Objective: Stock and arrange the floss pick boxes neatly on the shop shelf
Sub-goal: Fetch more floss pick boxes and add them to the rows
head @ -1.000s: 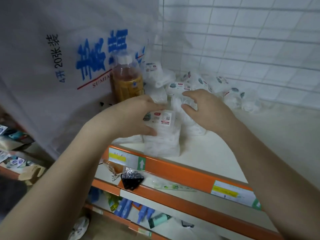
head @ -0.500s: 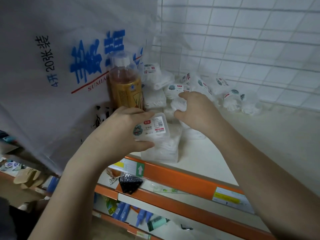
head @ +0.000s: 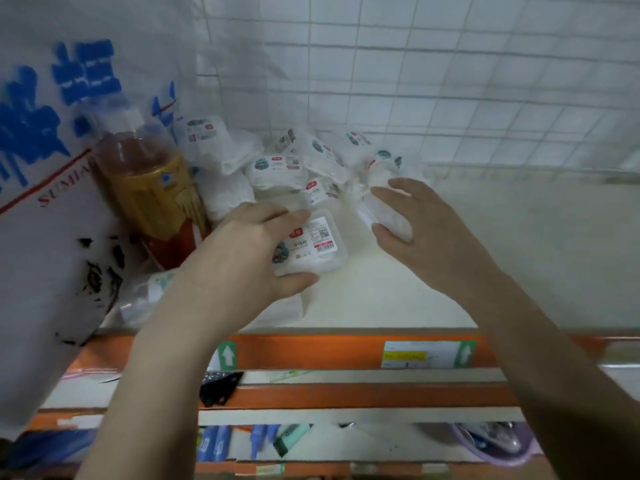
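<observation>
Floss pick box (head: pixel 308 242), label up, sits at the near-left of the shelf (head: pixel 519 258), pinched in the left hand (head: pixel 242 258): thumb on the near edge, fingers over the far edge, so that grip is grasping the box. It seems to rest on other clear boxes under the hand, hard to tell. Right hand (head: pixel 433 230) curls round a second clear box (head: pixel 384 216) just right of it; motion blur there, but it looks held. Loose heap of boxes (head: pixel 294 164) lies behind, against the wire grid. Risks: a stacked box slides off smooth plastic if set down skewed; the left wrist is close to the drink bottle (head: pixel 145 178) and could knock it into the heap; the right hand's drag could scatter neighbours. Versus half a second ago: the left hand's box is lower and further right, the right hand has moved right and now grips a different box, and the view has swung left to right.
</observation>
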`<act>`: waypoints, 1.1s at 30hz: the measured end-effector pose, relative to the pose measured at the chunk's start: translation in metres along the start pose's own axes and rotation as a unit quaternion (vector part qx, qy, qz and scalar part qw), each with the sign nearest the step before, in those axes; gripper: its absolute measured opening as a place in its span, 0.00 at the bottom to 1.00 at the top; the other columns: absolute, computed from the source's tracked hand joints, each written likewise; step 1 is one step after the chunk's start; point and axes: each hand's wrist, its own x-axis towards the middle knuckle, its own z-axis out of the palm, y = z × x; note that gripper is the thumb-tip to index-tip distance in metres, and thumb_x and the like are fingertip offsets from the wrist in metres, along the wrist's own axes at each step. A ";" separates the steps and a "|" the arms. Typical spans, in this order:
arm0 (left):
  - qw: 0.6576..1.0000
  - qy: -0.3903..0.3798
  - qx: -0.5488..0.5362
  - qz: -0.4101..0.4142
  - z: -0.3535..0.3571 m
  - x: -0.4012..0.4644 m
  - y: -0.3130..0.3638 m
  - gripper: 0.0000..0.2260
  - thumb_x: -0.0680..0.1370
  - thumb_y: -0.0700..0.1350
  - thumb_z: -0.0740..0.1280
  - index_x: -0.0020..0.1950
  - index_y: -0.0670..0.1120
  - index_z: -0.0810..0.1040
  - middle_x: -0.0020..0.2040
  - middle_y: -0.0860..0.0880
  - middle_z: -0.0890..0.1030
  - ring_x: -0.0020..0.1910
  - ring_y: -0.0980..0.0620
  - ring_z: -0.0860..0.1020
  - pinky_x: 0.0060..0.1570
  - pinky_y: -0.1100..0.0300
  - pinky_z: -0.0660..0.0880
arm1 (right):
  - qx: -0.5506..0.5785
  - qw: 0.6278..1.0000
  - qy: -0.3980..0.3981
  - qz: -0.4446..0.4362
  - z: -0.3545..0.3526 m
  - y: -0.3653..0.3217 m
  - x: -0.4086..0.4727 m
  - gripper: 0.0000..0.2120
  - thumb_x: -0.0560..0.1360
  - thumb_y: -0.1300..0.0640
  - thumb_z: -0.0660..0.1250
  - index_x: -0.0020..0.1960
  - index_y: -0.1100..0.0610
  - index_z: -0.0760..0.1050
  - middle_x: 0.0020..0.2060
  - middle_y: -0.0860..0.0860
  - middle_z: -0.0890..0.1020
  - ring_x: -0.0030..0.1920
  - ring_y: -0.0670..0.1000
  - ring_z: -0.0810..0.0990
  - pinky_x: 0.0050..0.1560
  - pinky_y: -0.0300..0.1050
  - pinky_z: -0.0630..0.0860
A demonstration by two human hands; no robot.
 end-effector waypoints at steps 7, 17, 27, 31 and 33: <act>0.992 -0.042 -0.051 0.108 0.034 0.027 0.053 0.31 0.69 0.54 0.72 0.70 0.53 0.67 0.63 0.52 0.72 0.63 0.53 0.66 0.57 0.69 0.58 | -0.032 0.993 0.083 0.072 -0.045 0.038 -0.075 0.18 0.70 0.57 0.69 0.59 0.55 0.77 0.60 0.54 0.76 0.51 0.53 0.78 0.50 0.37 0.68; 0.968 -0.068 -0.088 0.226 0.092 0.049 0.200 0.30 0.71 0.56 0.69 0.71 0.54 0.66 0.64 0.55 0.70 0.61 0.58 0.63 0.58 0.67 0.61 | -0.061 0.974 0.120 0.183 -0.125 0.137 -0.206 0.18 0.75 0.56 0.65 0.64 0.53 0.74 0.65 0.55 0.74 0.62 0.58 0.74 0.62 0.55 0.72; 0.939 -0.130 -0.108 0.300 0.180 0.058 0.425 0.31 0.71 0.57 0.69 0.71 0.54 0.64 0.64 0.55 0.69 0.61 0.58 0.62 0.52 0.70 0.58 | -0.091 0.956 0.132 0.244 -0.236 0.268 -0.374 0.18 0.72 0.57 0.69 0.62 0.56 0.76 0.63 0.56 0.75 0.60 0.58 0.76 0.58 0.56 0.75; 0.932 -0.139 -0.109 0.317 0.196 0.065 0.483 0.31 0.71 0.57 0.70 0.71 0.55 0.65 0.65 0.55 0.69 0.61 0.58 0.61 0.56 0.65 0.61 | -0.088 0.948 0.146 0.269 -0.266 0.297 -0.413 0.19 0.71 0.54 0.70 0.61 0.55 0.77 0.61 0.55 0.77 0.56 0.57 0.79 0.54 0.53 0.77; 0.925 -0.148 -0.114 0.332 0.205 0.069 0.517 0.31 0.70 0.56 0.70 0.71 0.55 0.65 0.64 0.55 0.70 0.61 0.58 0.62 0.58 0.62 0.64 | -0.085 0.942 0.155 0.287 -0.278 0.319 -0.436 0.19 0.71 0.52 0.69 0.60 0.55 0.77 0.61 0.55 0.77 0.55 0.56 0.79 0.53 0.54 0.78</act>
